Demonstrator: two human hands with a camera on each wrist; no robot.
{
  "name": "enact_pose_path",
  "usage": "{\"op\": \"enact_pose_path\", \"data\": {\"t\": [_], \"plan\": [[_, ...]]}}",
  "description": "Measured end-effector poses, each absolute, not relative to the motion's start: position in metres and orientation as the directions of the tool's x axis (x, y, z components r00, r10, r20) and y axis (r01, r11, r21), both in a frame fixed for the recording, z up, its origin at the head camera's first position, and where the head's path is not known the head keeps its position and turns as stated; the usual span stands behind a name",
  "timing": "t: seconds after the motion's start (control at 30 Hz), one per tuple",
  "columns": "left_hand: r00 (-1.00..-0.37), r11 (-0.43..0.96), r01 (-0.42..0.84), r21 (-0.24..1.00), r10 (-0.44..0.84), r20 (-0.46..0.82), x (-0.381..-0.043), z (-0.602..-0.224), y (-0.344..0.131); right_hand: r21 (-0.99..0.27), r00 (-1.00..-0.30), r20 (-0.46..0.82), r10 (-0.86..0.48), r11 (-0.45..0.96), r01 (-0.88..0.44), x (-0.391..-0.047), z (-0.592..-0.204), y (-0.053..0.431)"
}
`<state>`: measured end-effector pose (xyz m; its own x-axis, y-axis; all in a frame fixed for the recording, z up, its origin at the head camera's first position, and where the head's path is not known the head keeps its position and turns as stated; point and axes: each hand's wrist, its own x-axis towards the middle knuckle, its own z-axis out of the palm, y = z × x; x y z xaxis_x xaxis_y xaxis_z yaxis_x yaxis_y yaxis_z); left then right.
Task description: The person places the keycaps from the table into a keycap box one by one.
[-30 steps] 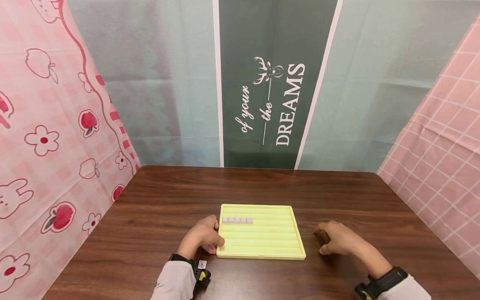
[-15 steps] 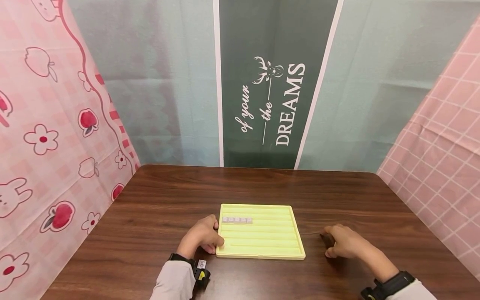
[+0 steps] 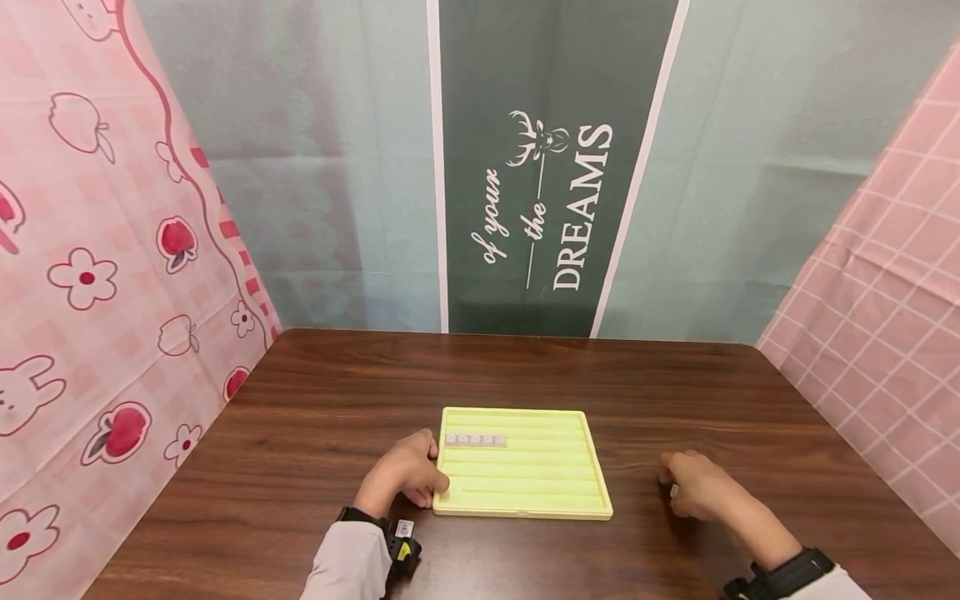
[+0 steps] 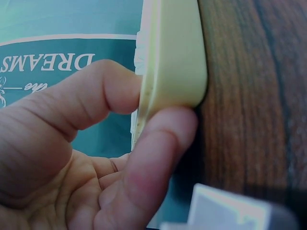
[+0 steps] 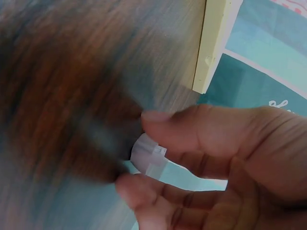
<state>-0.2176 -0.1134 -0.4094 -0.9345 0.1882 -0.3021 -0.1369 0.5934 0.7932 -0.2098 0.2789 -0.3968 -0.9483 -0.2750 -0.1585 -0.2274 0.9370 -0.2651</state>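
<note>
A yellow ridged tray [image 3: 525, 467] lies on the table. Several pale keycaps [image 3: 475, 440] sit side by side in one of its far rows, toward the left. At the tray's left edge my left hand [image 3: 411, 471] grips the rim, the thumb over the top and a finger against the side wall. To the right of the tray, apart from it, is my right hand [image 3: 701, 486] low over the table. Its thumb and fingers close around one small pale keycap [image 5: 147, 155], partly hidden by the fingers.
The brown wooden table [image 3: 337, 383] extends around the tray. A green and blue cloth [image 3: 555, 167] hangs behind it. Pink patterned cloths hang at the left [image 3: 90, 275] and right [image 3: 892, 333].
My right hand has shifted to the right, away from the tray, and a small pale keycap now shows at its fingers. The left hand and the tray have stayed in place.
</note>
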Motion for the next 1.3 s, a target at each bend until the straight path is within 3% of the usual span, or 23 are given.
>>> {"op": "enact_pose_path", "data": {"t": [0.2, 0.53, 1.3], "plan": [[-0.933, 0.593, -0.138, 0.793, 0.191, -0.305, -0.218, -0.409, -0.113, -0.331, -0.954, -0.163, -0.252, 0.925, -0.188, -0.206, -0.4, 0.278], [-0.933, 0.588, -0.136, 0.797, 0.196, -0.304, -0.218, -0.409, -0.113, -0.323, -0.954, -0.167, -0.249, 0.928, -0.186, -0.206, -0.397, 0.277], [-0.931, 0.579, -0.156, 0.8, 0.185, -0.315, -0.218, -0.411, -0.113, -0.394, -0.912, -0.005, -0.411, 0.839, -0.376, -0.208, -0.39, 0.283]]}}
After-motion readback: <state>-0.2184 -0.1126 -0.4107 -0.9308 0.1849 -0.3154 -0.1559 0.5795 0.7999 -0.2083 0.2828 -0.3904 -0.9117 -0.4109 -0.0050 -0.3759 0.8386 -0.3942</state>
